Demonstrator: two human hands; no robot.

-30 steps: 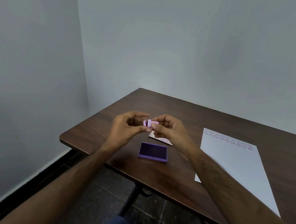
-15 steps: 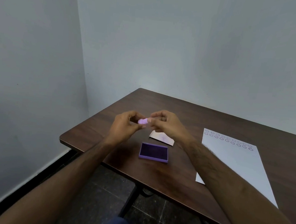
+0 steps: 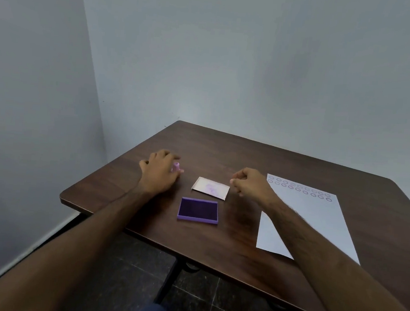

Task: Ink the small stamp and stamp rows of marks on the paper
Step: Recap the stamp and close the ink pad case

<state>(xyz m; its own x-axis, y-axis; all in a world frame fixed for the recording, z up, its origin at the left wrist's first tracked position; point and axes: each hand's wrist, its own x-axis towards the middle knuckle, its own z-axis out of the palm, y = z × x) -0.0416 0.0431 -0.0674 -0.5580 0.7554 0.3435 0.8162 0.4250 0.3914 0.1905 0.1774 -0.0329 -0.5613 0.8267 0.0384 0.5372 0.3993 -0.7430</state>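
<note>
Where both hands met a second ago, left hand [image 3: 159,173] now pinches stamp [image 3: 175,166] at ten o'clock; right hand [image 3: 251,185] curls loosely, holding nothing, so inking seems paused.

Bare room corner, plain grey walls [image 3: 233,57]; dark wooden table [image 3: 261,155], tiled floor [image 3: 117,279]

Readable text: we find none anywhere.
Paper [image 3: 310,215]: we see only two rows of purple ring marks [image 3: 298,187], no letters.
Small card [image 3: 210,188]: we see a purple smudge, illegible.
</note>
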